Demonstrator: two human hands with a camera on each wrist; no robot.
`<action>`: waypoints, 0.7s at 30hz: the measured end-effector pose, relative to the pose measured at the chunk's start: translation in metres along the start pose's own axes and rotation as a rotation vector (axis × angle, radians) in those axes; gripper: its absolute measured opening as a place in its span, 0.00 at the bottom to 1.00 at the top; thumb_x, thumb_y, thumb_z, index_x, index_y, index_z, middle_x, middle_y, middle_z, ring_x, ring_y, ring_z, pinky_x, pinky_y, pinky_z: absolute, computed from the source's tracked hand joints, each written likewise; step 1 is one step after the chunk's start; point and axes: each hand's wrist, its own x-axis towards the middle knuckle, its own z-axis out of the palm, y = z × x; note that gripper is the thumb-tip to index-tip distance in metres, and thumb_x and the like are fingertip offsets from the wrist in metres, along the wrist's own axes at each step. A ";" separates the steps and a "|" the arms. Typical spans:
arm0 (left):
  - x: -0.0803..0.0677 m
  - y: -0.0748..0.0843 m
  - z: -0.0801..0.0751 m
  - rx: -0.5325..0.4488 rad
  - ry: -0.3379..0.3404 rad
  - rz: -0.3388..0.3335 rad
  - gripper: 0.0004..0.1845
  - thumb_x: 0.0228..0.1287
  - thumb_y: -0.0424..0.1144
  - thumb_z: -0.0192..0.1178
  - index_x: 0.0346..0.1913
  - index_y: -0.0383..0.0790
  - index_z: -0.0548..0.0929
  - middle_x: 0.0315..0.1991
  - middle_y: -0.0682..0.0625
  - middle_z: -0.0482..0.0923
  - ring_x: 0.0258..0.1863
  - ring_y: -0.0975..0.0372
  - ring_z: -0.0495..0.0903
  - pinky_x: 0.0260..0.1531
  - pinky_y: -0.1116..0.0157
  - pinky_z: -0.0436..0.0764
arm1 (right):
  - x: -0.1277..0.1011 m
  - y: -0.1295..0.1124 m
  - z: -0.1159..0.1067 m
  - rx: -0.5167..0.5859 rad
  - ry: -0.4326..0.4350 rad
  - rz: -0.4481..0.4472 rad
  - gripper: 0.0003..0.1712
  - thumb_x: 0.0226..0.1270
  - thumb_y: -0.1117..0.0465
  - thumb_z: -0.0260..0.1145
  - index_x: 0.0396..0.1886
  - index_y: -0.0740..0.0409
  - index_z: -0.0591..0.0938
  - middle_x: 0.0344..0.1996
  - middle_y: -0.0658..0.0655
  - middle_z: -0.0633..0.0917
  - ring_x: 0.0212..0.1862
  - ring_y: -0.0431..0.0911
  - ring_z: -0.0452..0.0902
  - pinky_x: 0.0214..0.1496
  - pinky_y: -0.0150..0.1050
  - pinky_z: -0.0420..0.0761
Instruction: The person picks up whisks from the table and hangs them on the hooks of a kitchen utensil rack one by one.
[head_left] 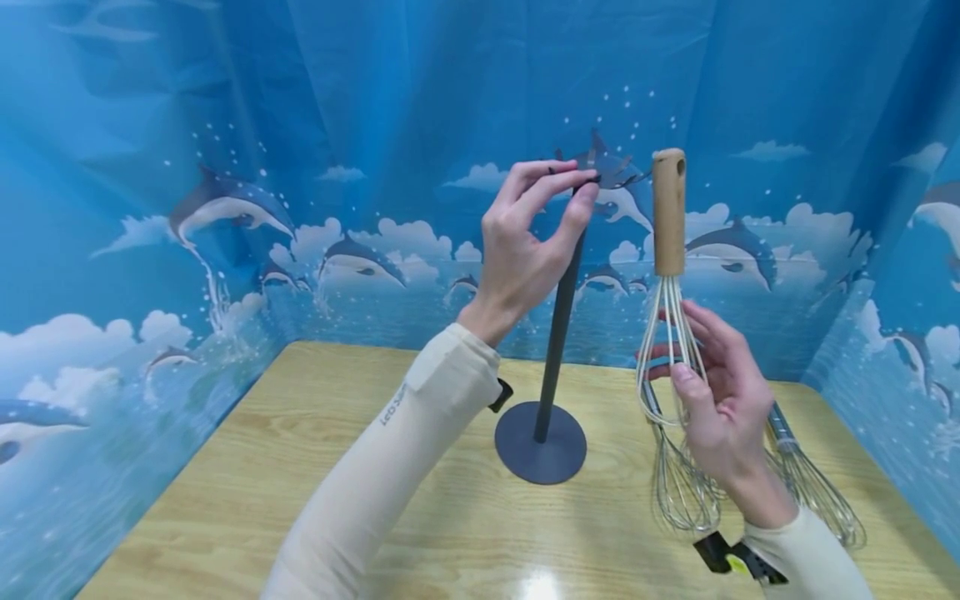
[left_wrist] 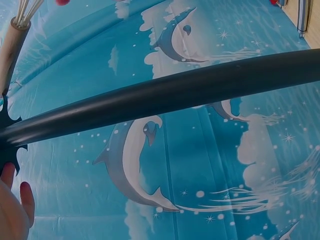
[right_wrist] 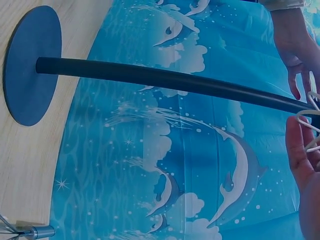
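Wooden table [head_left: 300, 500] stands inside dolphin-printed blue curtains [head_left: 225, 125].

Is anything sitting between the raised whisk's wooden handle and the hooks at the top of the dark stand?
Nothing visible does. The whisk is upright in the right hand, beside the stand. The left hand pinches the stand's top from the far side, away from that gap.

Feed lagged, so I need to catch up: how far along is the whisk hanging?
Nothing hangs on the dark grey stand yet. The right hand holds the wooden-handled white whisk upright by its wires; the left hand pinches the stand's top hooks. Two metal whisks lie on the wooden table.
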 end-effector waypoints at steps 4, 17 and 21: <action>0.000 0.000 0.000 -0.003 0.000 0.002 0.14 0.70 0.37 0.64 0.53 0.32 0.87 0.56 0.38 0.80 0.59 0.53 0.78 0.62 0.72 0.73 | 0.001 0.000 0.000 0.040 -0.044 0.003 0.32 0.62 0.81 0.48 0.69 0.81 0.67 0.60 0.61 0.83 0.45 0.41 0.88 0.41 0.27 0.86; 0.000 0.000 0.000 -0.010 -0.003 -0.005 0.14 0.70 0.37 0.63 0.53 0.33 0.87 0.56 0.38 0.80 0.59 0.54 0.78 0.61 0.72 0.73 | 0.008 0.000 -0.007 0.209 -0.103 0.170 0.32 0.69 0.78 0.38 0.72 0.75 0.67 0.58 0.61 0.86 0.43 0.45 0.89 0.39 0.32 0.87; 0.000 -0.001 0.000 -0.009 -0.005 -0.010 0.14 0.70 0.37 0.63 0.54 0.33 0.87 0.56 0.38 0.79 0.59 0.53 0.77 0.61 0.72 0.73 | 0.010 0.002 -0.013 0.238 -0.129 0.307 0.31 0.74 0.74 0.36 0.74 0.72 0.67 0.56 0.60 0.87 0.42 0.47 0.89 0.39 0.35 0.87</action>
